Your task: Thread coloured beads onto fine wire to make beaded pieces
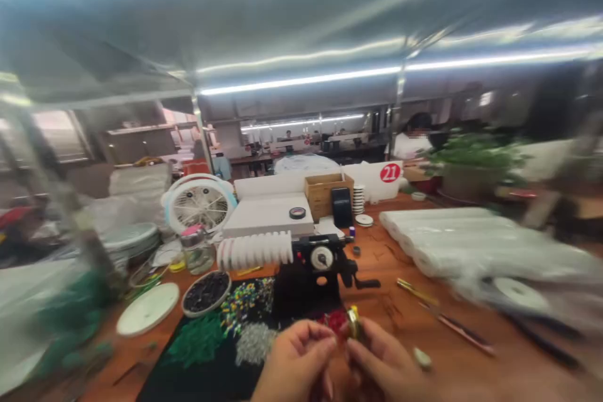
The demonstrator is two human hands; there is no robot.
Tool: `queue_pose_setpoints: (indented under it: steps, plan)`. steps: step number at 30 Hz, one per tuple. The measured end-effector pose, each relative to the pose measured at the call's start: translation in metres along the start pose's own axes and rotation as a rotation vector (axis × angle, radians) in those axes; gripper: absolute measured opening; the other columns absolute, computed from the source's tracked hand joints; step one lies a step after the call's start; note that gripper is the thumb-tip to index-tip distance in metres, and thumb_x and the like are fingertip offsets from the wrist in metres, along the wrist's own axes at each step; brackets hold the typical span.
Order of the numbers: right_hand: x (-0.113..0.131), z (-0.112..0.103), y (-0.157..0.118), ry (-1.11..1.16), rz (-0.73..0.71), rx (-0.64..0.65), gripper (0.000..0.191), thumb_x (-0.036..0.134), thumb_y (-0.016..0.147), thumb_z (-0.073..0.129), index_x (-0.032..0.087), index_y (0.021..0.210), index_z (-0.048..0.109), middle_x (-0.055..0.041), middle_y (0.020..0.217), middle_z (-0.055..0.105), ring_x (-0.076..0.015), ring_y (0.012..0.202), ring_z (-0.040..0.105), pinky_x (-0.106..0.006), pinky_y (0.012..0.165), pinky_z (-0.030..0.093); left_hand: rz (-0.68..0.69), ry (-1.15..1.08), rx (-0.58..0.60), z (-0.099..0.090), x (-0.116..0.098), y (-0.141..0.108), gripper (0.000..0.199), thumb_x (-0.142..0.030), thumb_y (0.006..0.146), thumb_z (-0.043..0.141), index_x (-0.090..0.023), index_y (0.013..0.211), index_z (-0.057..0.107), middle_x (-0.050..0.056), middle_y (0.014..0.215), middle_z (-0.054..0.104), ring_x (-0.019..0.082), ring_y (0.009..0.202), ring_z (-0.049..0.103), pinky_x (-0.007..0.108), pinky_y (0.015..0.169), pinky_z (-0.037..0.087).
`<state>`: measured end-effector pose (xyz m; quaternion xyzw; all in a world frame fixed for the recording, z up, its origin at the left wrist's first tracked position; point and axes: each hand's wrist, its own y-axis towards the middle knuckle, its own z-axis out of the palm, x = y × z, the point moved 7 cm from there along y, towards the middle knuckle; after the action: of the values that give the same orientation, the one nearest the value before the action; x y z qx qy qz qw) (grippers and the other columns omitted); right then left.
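My left hand (301,358) is closed in a pinch at the bottom centre; whatever lies between its fingertips is too small to name. Close beside it, my right hand (384,361) grips a small shiny gold-coloured round piece (353,321) between thumb and fingers. Just behind the fingertips lies a patch of red beads (335,320), partly hidden. On the black mat (188,383) to the left are piles of green beads (195,339), clear beads (254,344) and mixed coloured beads (247,304). Beyond the hands stands a black winding machine (325,257) carrying a row of white spools (257,251).
A bowl of dark pieces (206,294), a white lid (148,309) and a glass jar (198,251) stand at left. A fan (200,204) is behind. Tweezers (459,326), pliers (541,339) and plastic-wrapped rolls (471,245) lie at right. A person (412,146) sits farther back.
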<state>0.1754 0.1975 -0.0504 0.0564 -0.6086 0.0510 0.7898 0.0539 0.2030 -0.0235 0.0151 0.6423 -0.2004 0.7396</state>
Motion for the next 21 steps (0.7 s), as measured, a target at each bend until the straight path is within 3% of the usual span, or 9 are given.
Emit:
queue_pose_setpoints:
  steps: [5,9,15,21]
  plan:
    - [0.020,-0.018,-0.004,-0.005,-0.031,-0.036,0.038,0.049,0.076,0.062,0.015,0.095,0.059,0.0002,0.071,0.056,-0.0127,0.061,0.052,-0.024,0.058,0.042,-0.002,-0.030,0.025,0.031,-0.012,0.019,0.045,-0.042,0.062,0.076,-0.010,0.092,0.065,-0.001,0.048,0.057,0.010,0.039,0.050,0.023,0.047,0.043]
    - [0.032,-0.029,-0.005,-0.102,-0.107,-0.078,0.027,0.038,0.082,0.056,0.016,0.096,0.059,-0.0027,0.081,0.061,-0.0169,0.076,0.056,-0.028,0.069,0.044,-0.012,0.012,0.044,0.045,-0.015,0.028,0.048,-0.043,0.065,0.074,-0.009,0.098,0.066,-0.003,0.044,0.054,0.010,0.037,0.049,0.024,0.047,0.044]
    - [0.035,-0.041,-0.005,-0.383,-0.200,-0.181,0.019,0.033,0.085,0.048,0.016,0.088,0.057,-0.0048,0.080,0.062,-0.0197,0.077,0.057,-0.029,0.070,0.043,-0.005,0.112,0.076,0.057,-0.015,0.035,0.044,-0.047,0.067,0.070,-0.011,0.091,0.068,-0.002,0.045,0.054,0.009,0.035,0.047,0.021,0.042,0.039]
    - [0.031,-0.042,-0.008,-0.615,-0.246,-0.354,0.017,0.032,0.086,0.046,0.019,0.093,0.056,-0.0075,0.085,0.065,-0.0218,0.079,0.060,-0.029,0.069,0.042,-0.044,0.084,0.034,0.056,-0.003,0.050,0.041,-0.051,0.061,0.074,-0.014,0.075,0.063,-0.003,0.043,0.053,0.009,0.036,0.045,0.019,0.040,0.034]
